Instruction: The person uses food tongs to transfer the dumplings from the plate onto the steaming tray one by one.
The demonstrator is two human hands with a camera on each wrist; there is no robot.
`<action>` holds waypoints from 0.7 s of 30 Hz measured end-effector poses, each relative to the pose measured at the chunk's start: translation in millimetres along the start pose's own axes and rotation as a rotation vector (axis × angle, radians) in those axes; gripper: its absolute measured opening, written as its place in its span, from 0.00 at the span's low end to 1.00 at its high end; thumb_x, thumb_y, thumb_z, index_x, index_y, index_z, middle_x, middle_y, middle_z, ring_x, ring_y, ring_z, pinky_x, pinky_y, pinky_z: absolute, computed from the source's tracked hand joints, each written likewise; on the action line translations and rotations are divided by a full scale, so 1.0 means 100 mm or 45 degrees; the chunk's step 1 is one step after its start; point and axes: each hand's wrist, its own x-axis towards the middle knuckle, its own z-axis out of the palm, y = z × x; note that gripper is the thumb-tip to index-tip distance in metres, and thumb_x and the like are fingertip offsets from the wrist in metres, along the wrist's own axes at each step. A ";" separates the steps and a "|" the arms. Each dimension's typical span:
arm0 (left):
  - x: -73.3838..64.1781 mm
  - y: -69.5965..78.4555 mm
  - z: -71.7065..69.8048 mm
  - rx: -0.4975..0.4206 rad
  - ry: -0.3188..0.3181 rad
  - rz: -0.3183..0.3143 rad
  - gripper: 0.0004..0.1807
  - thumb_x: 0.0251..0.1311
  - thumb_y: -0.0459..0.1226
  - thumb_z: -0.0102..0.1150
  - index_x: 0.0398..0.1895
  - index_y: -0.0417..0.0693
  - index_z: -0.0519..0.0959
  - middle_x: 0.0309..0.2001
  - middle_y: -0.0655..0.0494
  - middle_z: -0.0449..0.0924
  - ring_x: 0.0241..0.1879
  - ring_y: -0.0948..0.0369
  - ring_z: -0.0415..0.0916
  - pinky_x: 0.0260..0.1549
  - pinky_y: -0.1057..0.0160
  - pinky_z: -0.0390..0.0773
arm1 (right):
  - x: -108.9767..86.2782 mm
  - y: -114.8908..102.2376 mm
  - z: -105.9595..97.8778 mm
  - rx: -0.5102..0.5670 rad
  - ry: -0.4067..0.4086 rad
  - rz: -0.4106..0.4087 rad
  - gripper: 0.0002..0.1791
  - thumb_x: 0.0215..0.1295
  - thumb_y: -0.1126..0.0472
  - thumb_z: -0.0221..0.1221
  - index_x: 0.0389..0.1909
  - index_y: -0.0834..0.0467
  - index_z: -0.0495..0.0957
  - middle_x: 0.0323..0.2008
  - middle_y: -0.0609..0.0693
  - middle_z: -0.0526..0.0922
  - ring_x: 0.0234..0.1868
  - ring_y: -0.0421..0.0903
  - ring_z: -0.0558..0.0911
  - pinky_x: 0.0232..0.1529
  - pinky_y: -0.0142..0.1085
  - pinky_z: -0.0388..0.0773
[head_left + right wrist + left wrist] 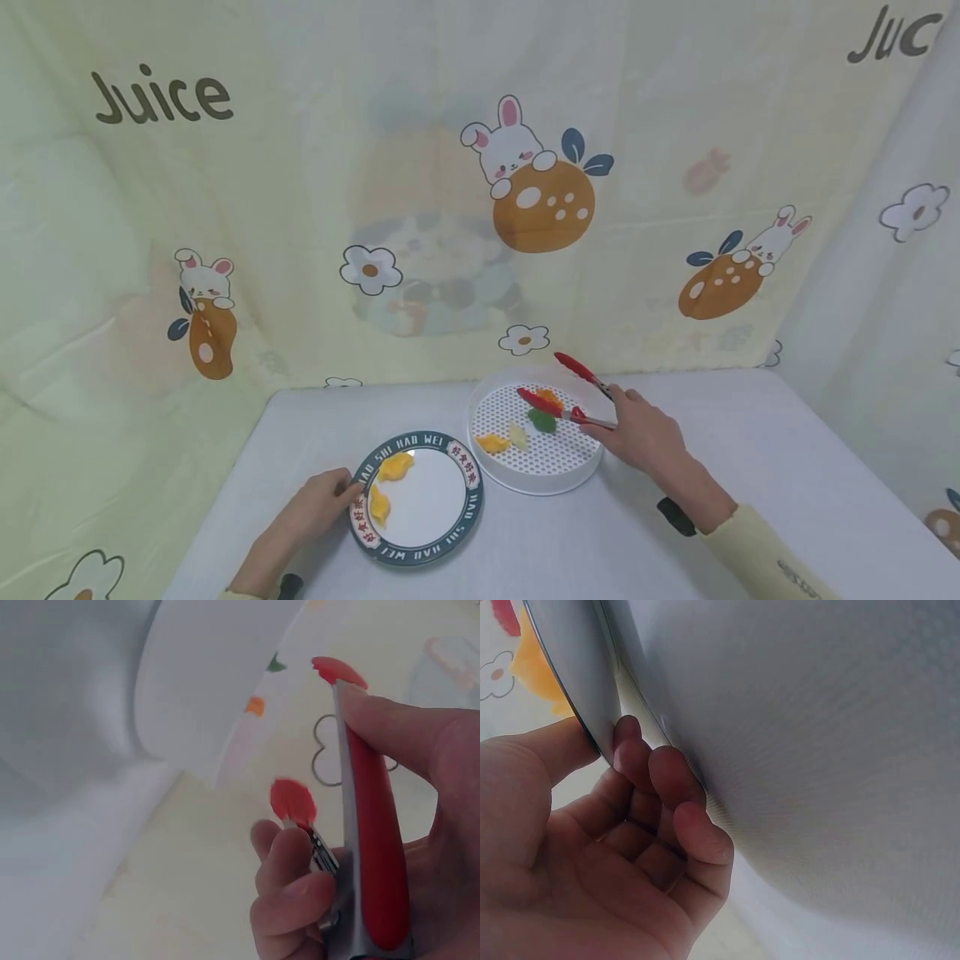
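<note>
Left hand point(322, 502) is pinching plate point(431, 510), likely for stability; right hand point(643, 431) is gripping spread tongs point(540, 403) toward worktop point(708, 404)'s back edge.

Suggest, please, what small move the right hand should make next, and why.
Perhaps the right hand should shift the tongs toward the yellow piece in the white tray: the tongs are spread and grip nothing, two similar yellow pieces lie on the plate, and the left hand holds its rim.
</note>
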 end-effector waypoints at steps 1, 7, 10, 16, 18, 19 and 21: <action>0.00 0.00 0.00 0.000 0.000 -0.001 0.15 0.72 0.46 0.55 0.30 0.47 0.74 0.25 0.55 0.73 0.28 0.60 0.70 0.27 0.63 0.72 | -0.01 -0.03 -0.01 0.013 -0.004 -0.002 0.54 0.56 0.33 0.67 0.70 0.68 0.62 0.60 0.73 0.72 0.52 0.65 0.79 0.39 0.50 0.85; 0.00 0.00 -0.01 -0.001 0.000 -0.002 0.15 0.72 0.46 0.55 0.30 0.47 0.74 0.25 0.55 0.73 0.27 0.60 0.70 0.27 0.63 0.72 | -0.14 -0.29 -0.02 0.081 -0.024 -0.042 0.55 0.54 0.31 0.66 0.73 0.63 0.61 0.62 0.69 0.72 0.56 0.64 0.78 0.44 0.53 0.84; 0.00 0.00 0.00 0.002 -0.001 0.002 0.15 0.71 0.46 0.55 0.30 0.47 0.74 0.25 0.55 0.73 0.27 0.60 0.70 0.27 0.63 0.72 | -0.21 -0.45 -0.01 0.073 -0.030 -0.067 0.54 0.54 0.31 0.67 0.73 0.59 0.62 0.63 0.68 0.73 0.57 0.63 0.79 0.47 0.54 0.83; 0.01 -0.01 0.01 -0.003 0.008 0.004 0.15 0.71 0.46 0.55 0.29 0.47 0.74 0.25 0.55 0.73 0.27 0.60 0.70 0.27 0.63 0.72 | -0.32 -0.75 0.08 0.068 -0.054 -0.121 0.52 0.53 0.31 0.67 0.74 0.53 0.62 0.68 0.62 0.71 0.61 0.60 0.78 0.53 0.55 0.81; 0.01 -0.01 0.01 -0.003 0.012 0.006 0.15 0.71 0.46 0.55 0.29 0.48 0.74 0.24 0.55 0.73 0.27 0.60 0.69 0.27 0.63 0.72 | -0.35 -0.85 0.13 0.071 -0.063 -0.140 0.52 0.53 0.31 0.67 0.74 0.51 0.63 0.68 0.60 0.72 0.60 0.58 0.78 0.53 0.54 0.81; 0.01 -0.01 0.01 -0.004 0.014 0.008 0.15 0.71 0.46 0.55 0.29 0.48 0.74 0.24 0.55 0.73 0.27 0.60 0.69 0.27 0.63 0.72 | -0.36 -0.89 0.16 0.071 -0.066 -0.153 0.52 0.52 0.30 0.68 0.74 0.50 0.63 0.69 0.58 0.72 0.60 0.57 0.78 0.53 0.53 0.81; 0.01 -0.02 0.01 -0.007 0.017 0.015 0.15 0.71 0.46 0.55 0.29 0.47 0.74 0.24 0.55 0.73 0.27 0.60 0.69 0.27 0.63 0.72 | -0.39 -0.98 0.21 0.080 -0.078 -0.170 0.52 0.51 0.30 0.68 0.74 0.49 0.63 0.69 0.57 0.72 0.59 0.56 0.79 0.52 0.51 0.82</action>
